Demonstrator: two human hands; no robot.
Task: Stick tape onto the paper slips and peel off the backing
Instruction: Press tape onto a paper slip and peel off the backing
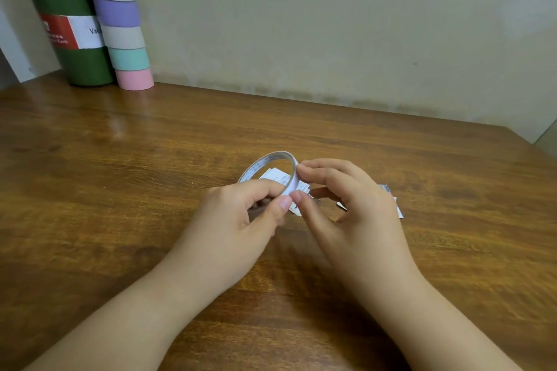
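A thin white roll of double-sided tape (pixel 265 161) is held just above the wooden table (pixel 120 178), tilted so its open ring faces me. My left hand (pixel 241 220) grips the roll's near rim between thumb and fingers. My right hand (pixel 346 205) pinches the roll's right edge with thumb and forefinger, where the tape's end seems to lie. White paper slips (pixel 275 175) with small print lie on the table under and behind the roll, partly hidden by both hands. More slips (pixel 394 202) stick out to the right of my right hand.
A dark green flask (pixel 69 33) with a red and white label stands at the back left against the wall. Beside it leans a tall stack of pastel tape rolls (pixel 120 24). The table's right corner (pixel 512 132) lies at the far right.
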